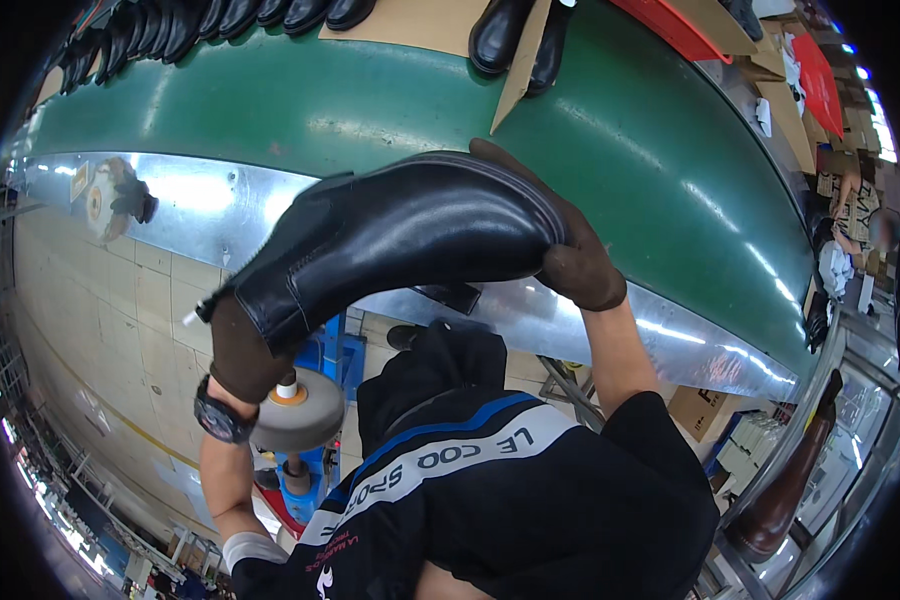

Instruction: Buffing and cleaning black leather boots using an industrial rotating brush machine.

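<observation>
A shiny black leather ankle boot with a dark side panel is held up in front of me, lying sideways with its toe to the right. My left hand, in a dark brown glove, is at the boot's shaft opening; its fingers are hidden by the leather. A watch is on that wrist. My right hand, in a matching brown glove, wraps around the toe and sole edge, with part of the glove showing past the sole. Beneath my left wrist stands a round grey wheel on a blue machine.
Beyond the boot runs a green work surface with a metal front edge. Black boots line its far left; more black boots stand by cardboard. A brown boot rests on a rack at right. People work at far right.
</observation>
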### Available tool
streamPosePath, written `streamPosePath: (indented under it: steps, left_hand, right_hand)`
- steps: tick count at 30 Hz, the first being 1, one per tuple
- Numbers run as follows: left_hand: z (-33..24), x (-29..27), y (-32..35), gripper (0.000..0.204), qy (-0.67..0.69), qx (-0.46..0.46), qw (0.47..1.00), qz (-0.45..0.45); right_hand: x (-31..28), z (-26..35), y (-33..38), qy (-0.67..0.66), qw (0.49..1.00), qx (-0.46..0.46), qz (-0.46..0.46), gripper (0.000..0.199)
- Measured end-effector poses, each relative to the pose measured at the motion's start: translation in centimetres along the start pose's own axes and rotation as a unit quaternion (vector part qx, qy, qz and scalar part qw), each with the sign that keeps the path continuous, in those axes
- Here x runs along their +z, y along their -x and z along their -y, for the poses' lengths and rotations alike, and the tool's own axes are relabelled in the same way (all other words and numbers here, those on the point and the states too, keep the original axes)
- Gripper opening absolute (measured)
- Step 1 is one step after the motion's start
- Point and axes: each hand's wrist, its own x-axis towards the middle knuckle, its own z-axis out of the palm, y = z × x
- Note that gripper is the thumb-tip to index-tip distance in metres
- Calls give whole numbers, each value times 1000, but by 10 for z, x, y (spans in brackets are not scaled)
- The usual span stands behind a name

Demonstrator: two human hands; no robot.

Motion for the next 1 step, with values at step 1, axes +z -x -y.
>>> streamPosePath:
  steps: [1]
  left_hand:
    - [2, -1, -2, 32, -1, -3, 1000, 4]
  right_hand:
    - [2, 6, -3, 43, 998, 36, -22, 116]
